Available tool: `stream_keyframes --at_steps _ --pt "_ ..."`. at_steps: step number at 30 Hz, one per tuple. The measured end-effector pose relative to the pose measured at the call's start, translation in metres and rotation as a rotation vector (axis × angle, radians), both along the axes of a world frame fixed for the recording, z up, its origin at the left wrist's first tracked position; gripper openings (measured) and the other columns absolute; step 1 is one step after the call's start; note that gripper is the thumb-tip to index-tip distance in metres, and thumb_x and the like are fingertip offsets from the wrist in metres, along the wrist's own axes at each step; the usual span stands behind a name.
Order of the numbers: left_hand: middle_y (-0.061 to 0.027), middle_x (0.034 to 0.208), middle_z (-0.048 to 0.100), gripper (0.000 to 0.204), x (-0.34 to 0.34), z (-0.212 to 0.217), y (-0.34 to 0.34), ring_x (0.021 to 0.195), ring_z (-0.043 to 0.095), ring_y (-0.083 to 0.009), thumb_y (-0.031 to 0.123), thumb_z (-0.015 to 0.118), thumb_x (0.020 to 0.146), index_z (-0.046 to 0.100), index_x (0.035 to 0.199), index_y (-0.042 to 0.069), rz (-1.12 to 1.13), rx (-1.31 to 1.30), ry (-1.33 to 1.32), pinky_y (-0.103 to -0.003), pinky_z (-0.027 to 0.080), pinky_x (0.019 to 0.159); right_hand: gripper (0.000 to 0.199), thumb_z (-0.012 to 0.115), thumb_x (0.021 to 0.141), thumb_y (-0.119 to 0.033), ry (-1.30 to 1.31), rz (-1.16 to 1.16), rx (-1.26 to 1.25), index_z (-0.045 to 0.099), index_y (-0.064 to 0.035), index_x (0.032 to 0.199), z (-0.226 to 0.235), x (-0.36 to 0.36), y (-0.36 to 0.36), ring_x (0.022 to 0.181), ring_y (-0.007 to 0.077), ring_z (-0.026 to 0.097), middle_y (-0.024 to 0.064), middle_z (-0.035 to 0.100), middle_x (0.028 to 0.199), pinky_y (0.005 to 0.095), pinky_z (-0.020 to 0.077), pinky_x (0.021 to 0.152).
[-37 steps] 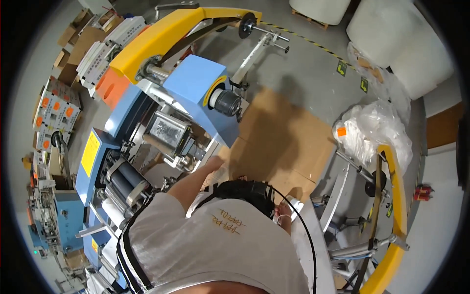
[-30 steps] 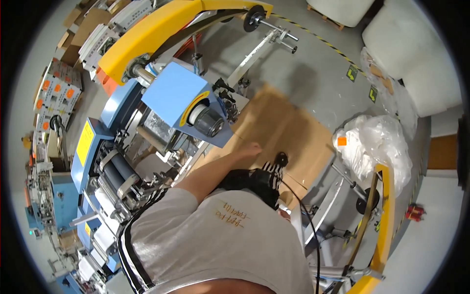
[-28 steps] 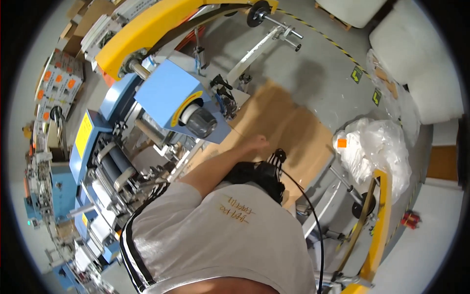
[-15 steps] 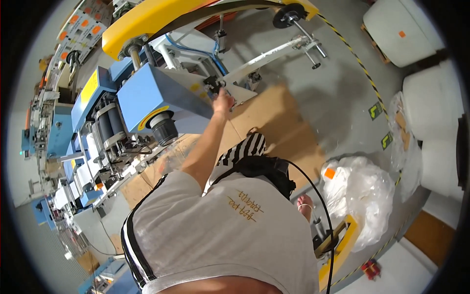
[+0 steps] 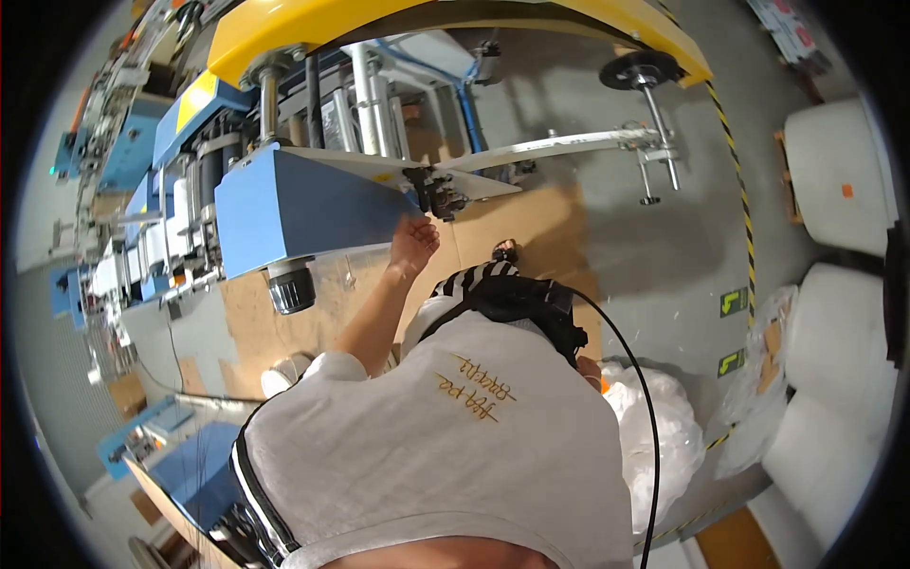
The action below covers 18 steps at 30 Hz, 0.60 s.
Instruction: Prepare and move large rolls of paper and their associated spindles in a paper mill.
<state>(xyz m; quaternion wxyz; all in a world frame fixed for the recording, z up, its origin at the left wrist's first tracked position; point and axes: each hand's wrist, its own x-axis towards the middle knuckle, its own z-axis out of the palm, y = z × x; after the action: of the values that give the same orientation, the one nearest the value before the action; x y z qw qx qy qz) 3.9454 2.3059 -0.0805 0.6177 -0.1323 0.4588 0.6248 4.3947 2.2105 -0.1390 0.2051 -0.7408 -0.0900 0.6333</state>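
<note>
Fingers [image 5: 428,233] of our left hand [image 5: 413,247] are bent inward, with nothing seen between them; whether they grip or touch anything hidden, we cannot tell. Just above them sits one black fitting [image 5: 434,192], a cluster of small parts at the narrow end of one blue housing [image 5: 327,209], where a white beam [image 5: 559,146] also begins. Our right hand [image 5: 590,369] is the second of the two hands in view, mostly hidden at the right edge of our shirt [image 5: 517,446], so we cannot make out its fingers or what they may hold; just beside it lies one clear plastic bag [image 5: 659,441] with white stuff inside. Under the housing we count one black knob [image 5: 291,290], and overhead one yellow arm [image 5: 275,38] curves across, with one black disc [image 5: 637,69] near its right end. Several silver tubes [image 5: 368,100] stand behind the housing. Below us, brown cardboard [image 5: 545,213] covers part of the floor; on it we see one foot [image 5: 505,251] in a dark sandal. We wear one black waist bag [image 5: 521,308], and one black cable [image 5: 637,379] runs down past our right side. Farther right we count two green floor signs [image 5: 732,303], one black-and-yellow tape line [image 5: 739,194], and at least two big white rolls [image 5: 834,166].
</note>
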Motion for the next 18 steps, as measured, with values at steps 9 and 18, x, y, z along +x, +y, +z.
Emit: stream_keyframes --at_steps 9,18 --pt "-0.0034 0.062 0.05 0.006 -0.005 -0.054 0.002 0.051 0.05 -0.0128 0.016 0.046 0.073 0.048 0.074 0.01 -0.099 -0.401 0.627 -0.025 0.041 0.043 0.028 0.053 0.071 -0.007 -0.02 0.149 0.019 0.048 -0.0039 0.099 -0.025 0.013 0.123 0.05 0.0127 0.051 0.0065 0.053 0.067 0.023 0.039 0.04" --pt "-0.0018 0.069 0.047 0.013 -0.025 -0.076 0.025 0.051 0.049 -0.0129 0.022 0.04 0.081 0.04 0.093 0.017 -0.172 -0.342 0.778 -0.024 0.043 0.045 0.011 0.045 0.077 -0.012 -0.008 0.338 0.059 0.049 -0.0088 0.087 -0.027 0.014 0.179 0.05 0.017 0.052 0.0072 0.053 0.067 0.0251 0.0392 0.039"
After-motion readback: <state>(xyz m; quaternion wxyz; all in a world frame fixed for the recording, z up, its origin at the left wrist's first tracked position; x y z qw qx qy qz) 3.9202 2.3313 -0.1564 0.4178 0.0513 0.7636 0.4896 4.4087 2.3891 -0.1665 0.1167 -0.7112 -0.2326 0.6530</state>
